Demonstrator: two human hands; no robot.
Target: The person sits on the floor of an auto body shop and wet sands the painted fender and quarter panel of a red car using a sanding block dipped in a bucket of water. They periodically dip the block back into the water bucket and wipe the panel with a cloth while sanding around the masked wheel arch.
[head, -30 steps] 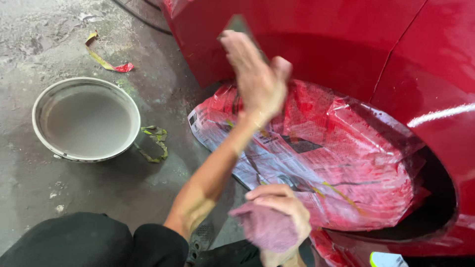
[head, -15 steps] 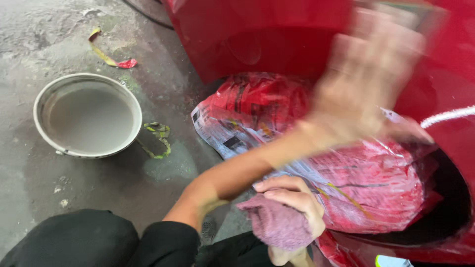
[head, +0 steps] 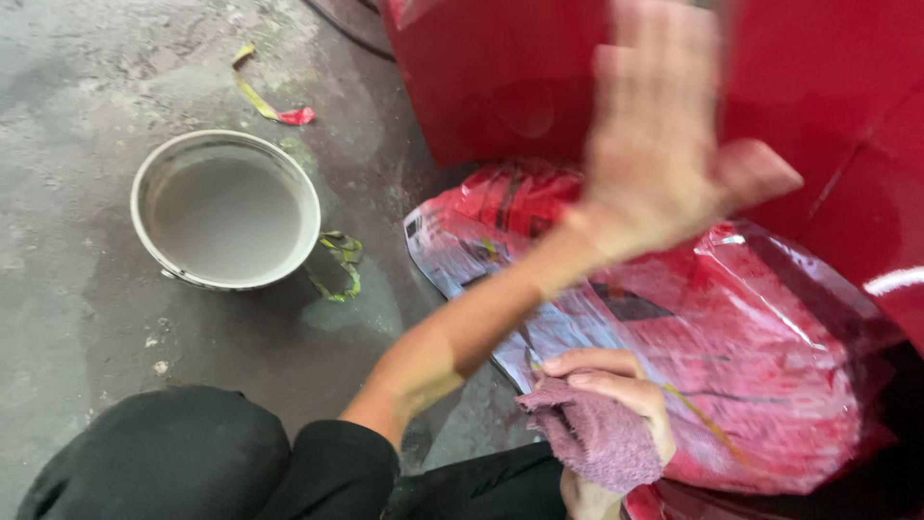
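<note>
Two hands at red car panel. Left hand raised flat against panel, fingers spread wide, blurred; whether it holds anything cannot be told. Right hand below panel, closed on purple cloth, just in front of paint-stained masking paper under panel. Grey water basin on floor, well left of panel.

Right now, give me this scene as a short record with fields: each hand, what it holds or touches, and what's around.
left hand: raised, fingers spread, against the red car panel; motion-blurred, so any held thing cannot be told
right hand: low, gripping a purple cloth
wheel area: covered with red-stained masking paper
floor: wet grey concrete
basin: round, holds cloudy grey water, left of the car
scraps: tape strips beside the basin
</note>
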